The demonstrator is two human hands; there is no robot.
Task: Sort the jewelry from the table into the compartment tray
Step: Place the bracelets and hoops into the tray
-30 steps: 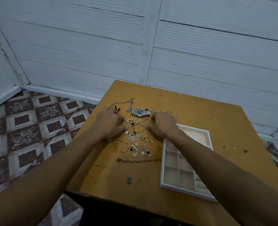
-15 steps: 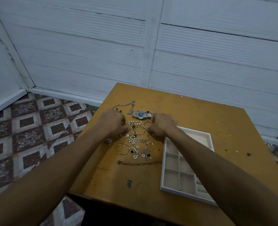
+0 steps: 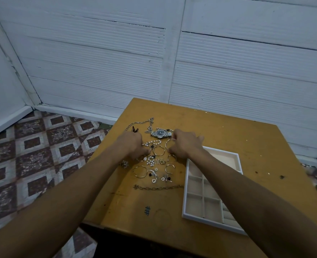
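Hands barely shifted vs 0.5 s ago, both still hunched over the jewelry (image 3: 154,161) at frame centre. Right hand (image 3: 186,145): forefinger & thumb pinch a thin bangle (image 3: 166,145) just below the wristwatch (image 3: 160,133). Left hand (image 3: 132,144): fingers curled down into the pieces, can't tell what it grips. Hands apart, pearl strand (image 3: 154,142) btwn them. Chain bracelet (image 3: 157,188) lies lower, near the compartment tray (image 3: 184,198) at lower right of the surface (image 3: 228,131).
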